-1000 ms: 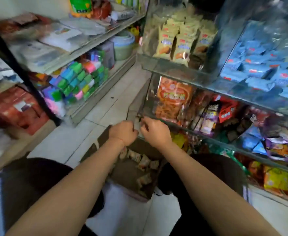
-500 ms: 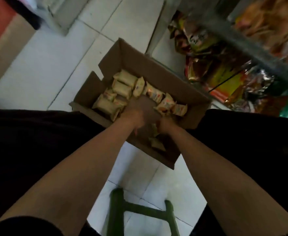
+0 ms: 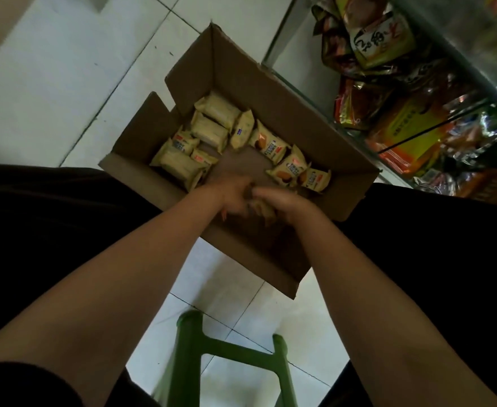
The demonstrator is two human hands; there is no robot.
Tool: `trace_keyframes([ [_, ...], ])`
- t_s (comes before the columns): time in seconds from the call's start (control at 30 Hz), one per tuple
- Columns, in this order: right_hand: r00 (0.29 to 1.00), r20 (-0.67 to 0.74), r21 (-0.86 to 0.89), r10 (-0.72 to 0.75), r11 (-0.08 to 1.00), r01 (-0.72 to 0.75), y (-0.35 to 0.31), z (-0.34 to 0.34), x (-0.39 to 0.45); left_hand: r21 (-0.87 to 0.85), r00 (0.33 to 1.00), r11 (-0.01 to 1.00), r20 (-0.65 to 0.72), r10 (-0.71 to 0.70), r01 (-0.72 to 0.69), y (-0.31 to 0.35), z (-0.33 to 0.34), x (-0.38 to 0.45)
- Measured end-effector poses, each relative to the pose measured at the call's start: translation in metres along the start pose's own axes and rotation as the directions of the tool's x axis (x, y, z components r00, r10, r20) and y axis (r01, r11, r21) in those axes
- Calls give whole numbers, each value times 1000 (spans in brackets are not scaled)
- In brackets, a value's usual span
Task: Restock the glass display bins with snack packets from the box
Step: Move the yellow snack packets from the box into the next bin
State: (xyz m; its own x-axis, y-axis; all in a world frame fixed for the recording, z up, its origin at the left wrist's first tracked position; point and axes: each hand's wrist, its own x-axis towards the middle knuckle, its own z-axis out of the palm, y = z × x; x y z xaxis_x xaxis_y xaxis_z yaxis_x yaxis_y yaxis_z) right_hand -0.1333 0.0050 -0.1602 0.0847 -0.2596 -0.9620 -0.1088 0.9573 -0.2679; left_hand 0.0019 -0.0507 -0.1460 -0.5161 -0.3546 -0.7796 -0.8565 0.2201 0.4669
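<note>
Snack packets (image 3: 209, 133) lie scattered in the cardboard box (image 3: 270, 92) on the floor, a cluster toward 10 o'clock of the box floor, a row toward 2 o'clock, bare cardboard between. Box looks largely depleted; roughly a dozen packets left to move. Glass display bins (image 3: 411, 118) at 2 o'clock of the view already hold assorted bags. Both forearms reach down into the box's near side. Left hand (image 3: 231, 196) and right hand (image 3: 282, 205) meet over a packet (image 3: 263, 211); fingers curled, seemingly gathering it, though blur hides the exact grip. Green stool (image 3: 232, 353) at 6 o'clock.
</note>
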Motion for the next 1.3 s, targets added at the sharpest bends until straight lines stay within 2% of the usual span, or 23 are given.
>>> trace_keyframes([
  [0.1, 997, -29, 168, -68, 983, 72, -21, -14, -2, -4, 964, 1000, -265, 9, -10, 4, 4, 2],
  [0.17, 991, -122, 196, -62, 977, 85, -26, -17, 1, -96, 938, 993, -333, -98, 69, 1, -1, 3],
  [0.2, 974, -215, 133, -68, 986, 99, -22, -17, 7, -161, 936, 981, -314, -157, 111, -3, -3, 5],
  [0.23, 938, -327, -65, -112, 993, 96, -14, -17, 17, -223, 937, 964, -281, -207, 146, -8, -5, 6],
  [0.27, 896, -390, -397, -214, 917, 46, -2, -18, 27, -280, 936, 943, -248, -249, 177, -14, -6, 8],
  [0.3, 890, -350, -690, -291, 723, -35, 12, -19, 40, -329, 934, 924, -225, -276, 194, -17, -7, 9],
  [0.33, 918, -264, -868, -297, 489, -91, 26, -17, 47, -371, 933, 906, -209, -294, 203, -20, -7, 10],
  [0.37, 945, -195, -948, -264, 298, -112, 39, -15, 54, -401, 931, 893, -201, -304, 205, -22, -6, 11],
  [0.4, 958, -160, -976, -240, 186, -116, 50, -13, 59, -420, 930, 884, -197, -311, 207, -23, -6, 13],
  [0.53, 938, -209, -976, -275, -7, -220, 58, -7, 75, -477, 931, 858, -189, -314, 193, -21, -7, 15],
  [0.63, 940, -223, -973, -259, 3, -230, 36, -8, 64, -588, 916, 793, -211, -342, 160, -15, -12, 10],
  [0.67, 942, -202, -979, -267, 45, -197, 24, -9, 53, -646, 907, 750, -221, -358, 139, -12, -16, 6],
  [0.7, 941, -189, -977, -280, 149, -152, 11, -10, 38, -715, 894, 691, -233, -384, 110, -8, -21, 0],
  [0.73, 933, -179, -950, -312, 302, -82, -2, -10, 21, -789, 878, 610, -241, -414, 71, -5, -25, -8],
  [0.77, 921, -188, -879, -342, 478, -2, -15, -9, -1, -874, 859, 486, -238, -452, 13, 0, -32, -21],
  [0.8, 908, -215, -757, -360, 649, 78, -28, -7, -17, -948, 856, 316, -185, -482, -27, 4, -40, -32],
  [0.83, 896, -252, -610, -365, 779, 145, -39, -4, -35, -991, 882, 120, -114, -456, -66, 7, -47, -45],
  [0.9, 865, -321, -329, -385, 902, 280, -58, 2, -81, -971, 952, -190, -86, -294, -146, 17, -62, -79],
  [0.93, 852, -343, -219, -395, 916, 336, -67, 7, -111, -938, 967, -294, -118, -227, -183, 25, -69, -101],
  [1.0, 823, -361, -44, -438, 890, 454, -81, 17, -164, -887, 974, -404, -192, -118, -224, 40, -81, -141],
  [1.1, 721, -374, 123, -583, 739, 662, -92, 25, -245, -891, 945, -382, -308, 106, -247, 73, -93, -206],
  [1.17, 641, -380, 134, -667, 645, 752, -102, 28, -297, -886, 890, -359, -391, 235, -295, 99, -103, -246],
  [1.3, 510, -439, 110, -740, 519, 848, -119, 35, -403, -819, 722, -399, -561, 406, -412, 156, -126, -324],
])
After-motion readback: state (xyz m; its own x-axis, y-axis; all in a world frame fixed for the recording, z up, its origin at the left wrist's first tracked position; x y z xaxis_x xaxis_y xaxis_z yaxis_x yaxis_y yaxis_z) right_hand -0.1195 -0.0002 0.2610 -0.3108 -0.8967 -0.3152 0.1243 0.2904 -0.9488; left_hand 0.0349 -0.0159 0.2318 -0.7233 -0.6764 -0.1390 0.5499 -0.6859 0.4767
